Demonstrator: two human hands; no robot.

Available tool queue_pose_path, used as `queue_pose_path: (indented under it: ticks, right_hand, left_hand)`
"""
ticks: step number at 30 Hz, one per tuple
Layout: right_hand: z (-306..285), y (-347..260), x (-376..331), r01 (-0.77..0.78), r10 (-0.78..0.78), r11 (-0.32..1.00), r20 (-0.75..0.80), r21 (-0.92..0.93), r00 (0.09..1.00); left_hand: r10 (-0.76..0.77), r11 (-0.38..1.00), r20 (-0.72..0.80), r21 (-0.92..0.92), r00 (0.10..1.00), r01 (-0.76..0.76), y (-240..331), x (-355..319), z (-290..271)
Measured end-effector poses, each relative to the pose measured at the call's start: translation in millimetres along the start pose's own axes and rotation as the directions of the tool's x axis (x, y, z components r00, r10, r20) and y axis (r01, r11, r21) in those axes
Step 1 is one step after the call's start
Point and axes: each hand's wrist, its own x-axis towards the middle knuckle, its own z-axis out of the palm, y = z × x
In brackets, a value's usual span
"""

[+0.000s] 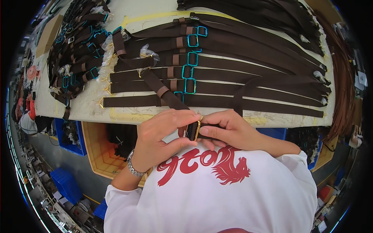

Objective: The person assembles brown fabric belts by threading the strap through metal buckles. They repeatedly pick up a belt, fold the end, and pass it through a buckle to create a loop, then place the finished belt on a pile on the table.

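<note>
A dark brown belt strap point(157, 86) is held just off the near edge of the table point(93, 101), close to the chest, with a gold buckle point(197, 130) pinched between both hands. The left hand point(161, 138) is closed around the strap end beside the buckle, thumb below and fingers above; the right hand point(229, 130) is closed on the short strap length on the buckle's other side. For the fitting to be done well, it is judged that the buckle frame should be kept square to the strap and the strap kept flat and untwisted while it is drawn through. Finished belts with teal buckles point(190, 86) are laid in parallel rows across the middle of the table, and another heap point(79, 46) is piled toward its far left corner. Small clear plastic wrappers point(148, 51) lie crumpled among the straps near the left edge. A flat brown cardboard piece point(47, 34) rests at the far left corner. Blue plastic crates point(66, 182) stand on the floor below.
</note>
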Motion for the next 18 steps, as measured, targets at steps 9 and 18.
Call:
queue_pose_path:
  ticks: [9,18]
  right_hand:
    - [3.2,4.5,-3.8,-0.045,0.048,0.996,-0.031,0.073,0.998]
    - [5.2,2.8,-7.0,0.044,-0.05,0.997,-0.092,-0.062,0.995]
  left_hand:
    - [-0.095,0.989,-0.015,-0.113,0.995,0.092,3.5,-7.4,12.0]
    - [-0.223,0.948,-0.037,-0.242,0.974,0.207,-1.7,-13.0,15.6]
